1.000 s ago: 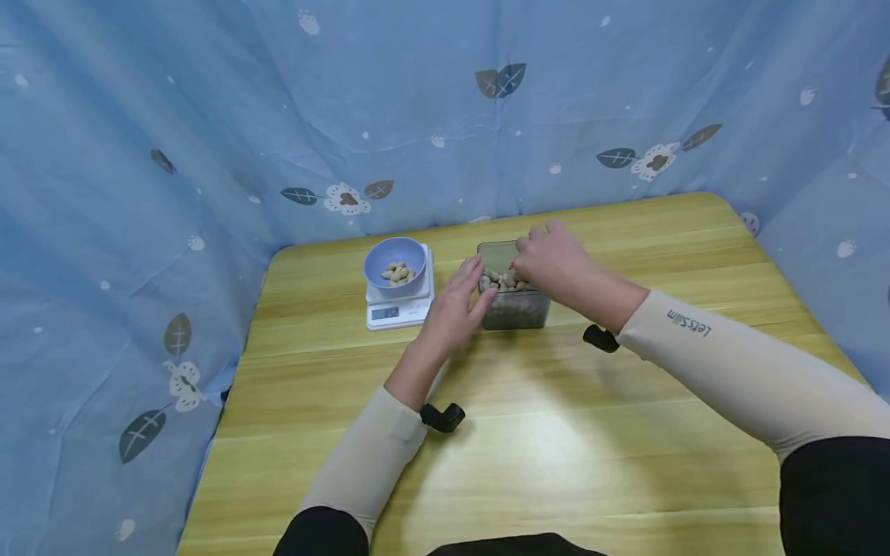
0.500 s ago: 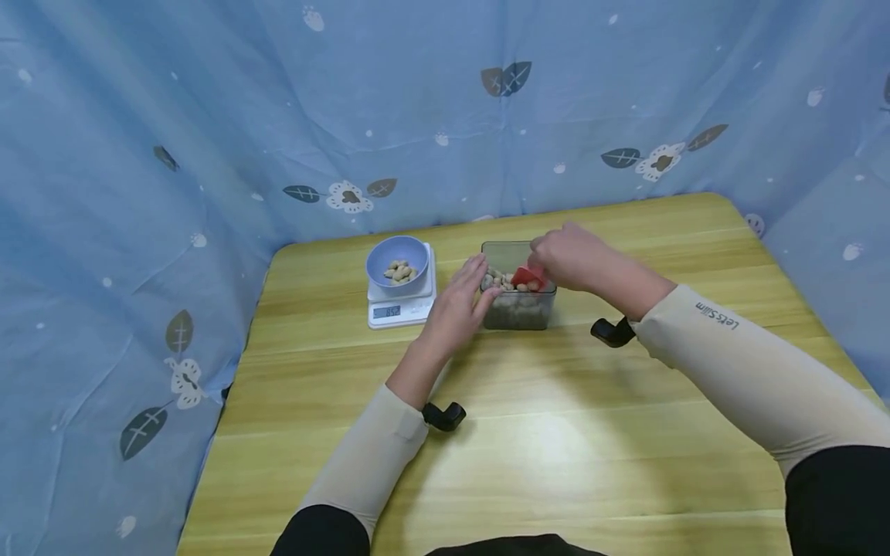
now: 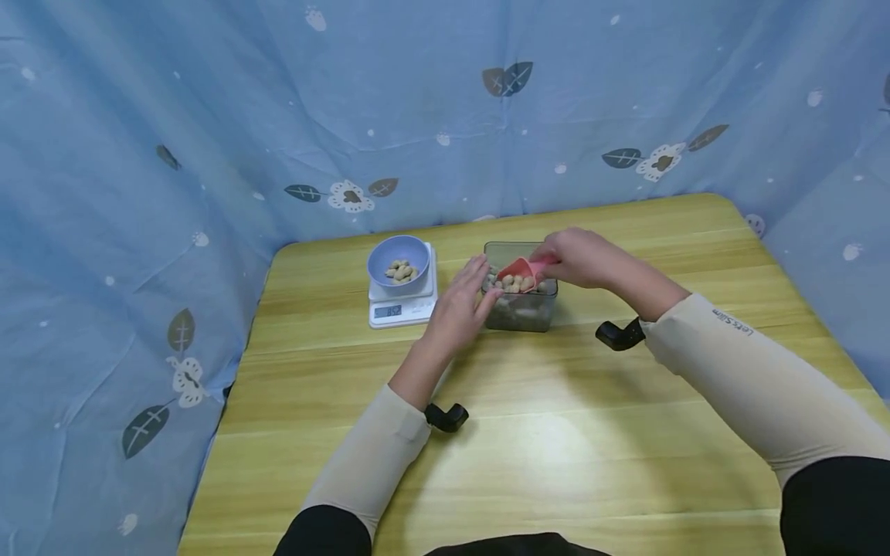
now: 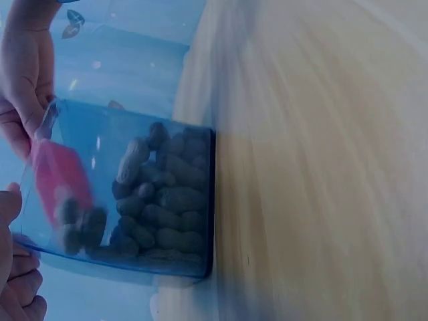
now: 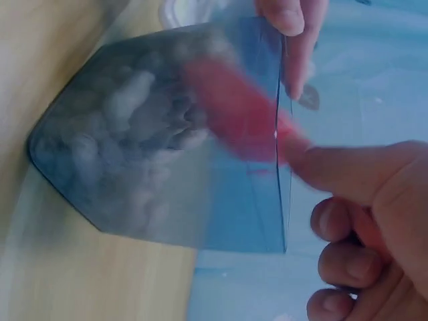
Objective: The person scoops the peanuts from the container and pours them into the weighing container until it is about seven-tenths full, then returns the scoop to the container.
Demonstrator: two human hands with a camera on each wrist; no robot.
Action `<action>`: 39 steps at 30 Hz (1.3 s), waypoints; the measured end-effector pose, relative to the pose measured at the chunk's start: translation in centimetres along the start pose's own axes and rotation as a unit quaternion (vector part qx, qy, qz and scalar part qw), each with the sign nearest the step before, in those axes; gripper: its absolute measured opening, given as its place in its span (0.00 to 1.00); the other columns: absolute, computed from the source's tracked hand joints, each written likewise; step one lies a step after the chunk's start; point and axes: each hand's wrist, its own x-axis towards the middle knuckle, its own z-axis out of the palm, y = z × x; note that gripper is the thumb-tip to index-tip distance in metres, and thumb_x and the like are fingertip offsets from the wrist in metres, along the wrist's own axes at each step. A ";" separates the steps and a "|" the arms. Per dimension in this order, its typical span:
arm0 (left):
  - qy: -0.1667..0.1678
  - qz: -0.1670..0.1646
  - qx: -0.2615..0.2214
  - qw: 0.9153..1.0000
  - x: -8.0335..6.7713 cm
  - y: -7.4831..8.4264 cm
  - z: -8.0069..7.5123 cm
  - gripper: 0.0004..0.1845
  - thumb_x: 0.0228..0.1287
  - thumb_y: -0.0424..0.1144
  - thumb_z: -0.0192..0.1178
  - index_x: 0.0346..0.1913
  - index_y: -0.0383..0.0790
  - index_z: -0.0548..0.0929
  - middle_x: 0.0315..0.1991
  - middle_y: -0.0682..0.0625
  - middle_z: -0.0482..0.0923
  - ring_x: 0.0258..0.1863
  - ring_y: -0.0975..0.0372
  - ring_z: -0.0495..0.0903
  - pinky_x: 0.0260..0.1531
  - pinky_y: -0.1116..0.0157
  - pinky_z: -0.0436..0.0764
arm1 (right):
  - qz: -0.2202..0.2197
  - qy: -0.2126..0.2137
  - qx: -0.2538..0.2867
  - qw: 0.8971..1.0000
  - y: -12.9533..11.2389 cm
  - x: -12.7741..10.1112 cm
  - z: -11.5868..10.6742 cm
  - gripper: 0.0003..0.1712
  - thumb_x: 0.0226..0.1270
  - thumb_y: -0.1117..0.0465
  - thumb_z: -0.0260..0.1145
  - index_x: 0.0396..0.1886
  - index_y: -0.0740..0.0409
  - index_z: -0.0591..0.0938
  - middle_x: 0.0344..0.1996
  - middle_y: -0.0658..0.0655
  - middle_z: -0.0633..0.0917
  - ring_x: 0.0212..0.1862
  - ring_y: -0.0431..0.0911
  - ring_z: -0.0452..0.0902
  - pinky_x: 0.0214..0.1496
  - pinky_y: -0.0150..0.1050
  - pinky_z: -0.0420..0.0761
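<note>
A clear grey plastic container (image 3: 518, 315), partly filled with peanuts in their shells (image 4: 177, 200), stands near the back of the table. My right hand (image 3: 580, 257) grips the handle of a pinkish-red scoop (image 3: 518, 268), its thumb along the handle in the right wrist view. Several peanuts lie in the scoop's bowl, which is tilted inside the container near the rim. My left hand (image 3: 455, 305) rests at the container's left front corner, fingers straight along the left side and thumb spread to the front.
Left of the container stands a white kitchen scale (image 3: 413, 311) with a lit display. A blue bowl (image 3: 378, 272) holding several peanuts sits on it. The wooden table (image 3: 556, 463) ends at a blue patterned curtain (image 3: 445, 100) behind.
My right hand has moved right and turned, bringing the scoop into sight, now with peanuts in it. My left hand stays at the container. The bowl and scale have not moved.
</note>
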 end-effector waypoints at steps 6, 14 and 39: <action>0.006 -0.019 -0.020 1.000 -0.1 0.5 0.2 0.34 0.75 0.57 0.46 0.75 0.40 0.61 0.79 0.54 0.51 0.78 0.62 0.49 0.77 0.62 0.52 | 0.046 0.022 0.118 0.992 1.3 -1.5 0.8 0.14 0.65 0.59 0.70 0.49 0.57 0.88 0.40 0.56 0.88 0.38 0.47 0.78 0.39 0.42 0.76; 0.008 -0.024 -0.050 0.998 -0.4 0.2 0.2 0.35 0.75 0.60 0.45 0.76 0.44 0.60 0.79 0.58 0.49 0.78 0.63 0.48 0.76 0.60 0.55 | 0.136 0.062 0.212 0.966 2.9 -3.2 1.9 0.21 0.66 0.52 0.69 0.56 0.56 0.85 0.50 0.59 0.86 0.45 0.49 0.81 0.45 0.44 0.80; 0.090 -0.067 -0.057 0.992 -2.0 -4.9 -3.8 0.35 0.76 0.55 0.46 0.78 0.41 0.55 0.80 0.50 0.47 0.78 0.55 0.48 0.76 0.50 0.55 | 0.189 0.121 0.275 0.935 3.1 -2.7 1.5 0.32 0.58 0.38 0.71 0.56 0.52 0.84 0.53 0.57 0.85 0.46 0.47 0.79 0.44 0.42 0.80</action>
